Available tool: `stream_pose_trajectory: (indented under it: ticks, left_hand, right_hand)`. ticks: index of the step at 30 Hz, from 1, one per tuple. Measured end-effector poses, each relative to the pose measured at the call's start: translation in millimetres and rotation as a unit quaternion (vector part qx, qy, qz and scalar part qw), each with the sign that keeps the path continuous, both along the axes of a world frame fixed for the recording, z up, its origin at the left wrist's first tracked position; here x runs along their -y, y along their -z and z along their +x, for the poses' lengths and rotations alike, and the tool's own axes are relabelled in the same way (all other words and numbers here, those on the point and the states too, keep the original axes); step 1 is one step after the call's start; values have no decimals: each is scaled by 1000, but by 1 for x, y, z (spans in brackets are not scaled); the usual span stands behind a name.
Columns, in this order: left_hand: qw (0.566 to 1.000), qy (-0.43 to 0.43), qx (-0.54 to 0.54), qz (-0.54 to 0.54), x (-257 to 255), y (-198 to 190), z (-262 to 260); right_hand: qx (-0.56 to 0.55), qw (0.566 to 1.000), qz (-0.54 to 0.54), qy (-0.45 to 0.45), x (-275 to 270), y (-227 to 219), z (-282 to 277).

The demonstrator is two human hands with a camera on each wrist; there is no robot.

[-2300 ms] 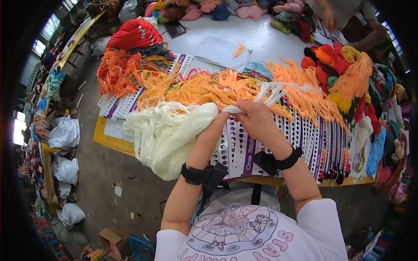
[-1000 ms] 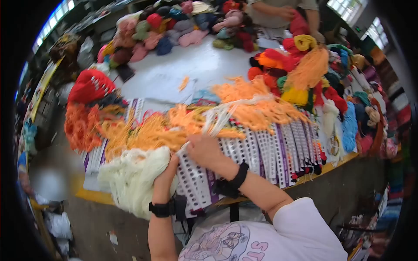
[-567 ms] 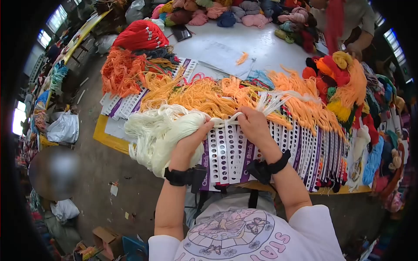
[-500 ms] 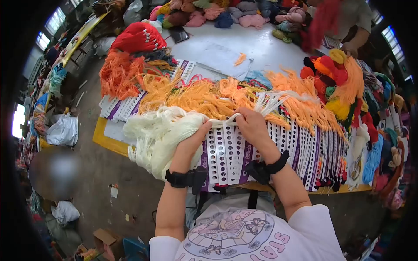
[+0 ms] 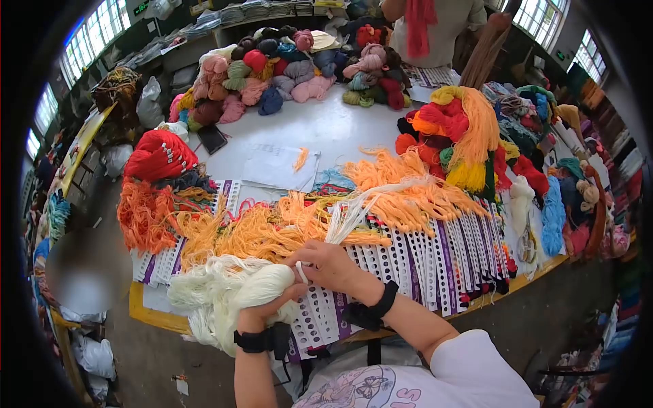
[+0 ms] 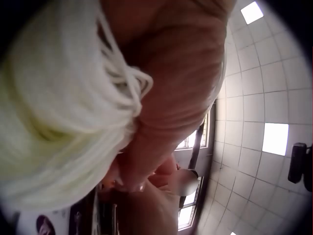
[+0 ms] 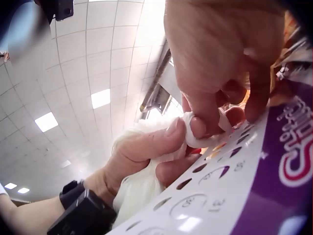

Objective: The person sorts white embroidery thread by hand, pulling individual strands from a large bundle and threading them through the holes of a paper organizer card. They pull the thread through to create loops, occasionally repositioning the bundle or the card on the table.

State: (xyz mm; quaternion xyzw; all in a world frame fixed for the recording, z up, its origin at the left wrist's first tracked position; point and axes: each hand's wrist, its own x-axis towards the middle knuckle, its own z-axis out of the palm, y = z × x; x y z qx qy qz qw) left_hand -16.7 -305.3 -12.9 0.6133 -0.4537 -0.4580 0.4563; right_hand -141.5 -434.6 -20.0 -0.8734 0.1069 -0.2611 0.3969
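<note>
A large hank of cream thread (image 5: 231,294) lies at the table's left front. My left hand (image 5: 275,304) is curled round its right end, and in the right wrist view the left thumb and fingers (image 7: 156,147) pinch the thread. Close against it, my right hand (image 5: 333,268) grips a twisted strand of the same thread; the right wrist view shows a loop (image 7: 198,139) around the fingertips of my right hand (image 7: 225,63). In the left wrist view the cream thread (image 6: 54,112) fills the left side beside my left hand (image 6: 171,73). White threads (image 5: 348,216) lie just beyond my right hand.
Perforated cards (image 5: 425,268) line the front edge, with orange thread (image 5: 265,234) across their tops. Red hanks (image 5: 160,155) lie at the left, coloured yarn piles (image 5: 442,129) at the right and back. Papers (image 5: 279,166) and a phone (image 5: 211,139) lie mid-table. Another person stands at the far side.
The head view has swung, so the table appears lower and further left. My hands have come together from slightly apart, and the strand stretched between them is now a small loop.
</note>
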Motion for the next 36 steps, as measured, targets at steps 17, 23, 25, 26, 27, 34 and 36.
stream_pose_trajectory:
  ticks: [17, 23, 25, 26, 27, 34, 36]
  left_hand:
    - [796, -425, -381, -201, -74, -23, 122]
    - [826, -549, 120, -26, -70, -15, 91]
    - [842, -389, 359, -103, -43, -5, 58]
    - [822, -294, 467, -137, -29, 2, 39]
    - [785, -193, 564, -167, -20, 10, 27]
    - [911, -145, 363, -129, -11, 20, 6]
    - [922, -163, 328, -126, -9, 17, 5]
  right_hand:
    - [-13, 983, 127, 131, -1, 17, 12]
    - [-78, 973, 165, 143, -3, 12, 13]
    - [-136, 973, 132, 135, -2, 12, 12]
    - [-120, 977, 127, 123, -3, 13, 12]
    - [-105, 981, 122, 112, -4, 13, 11]
    - [-83, 993, 22, 82, -8, 18, 13]
    - [-39, 990, 100, 92, -8, 26, 14]
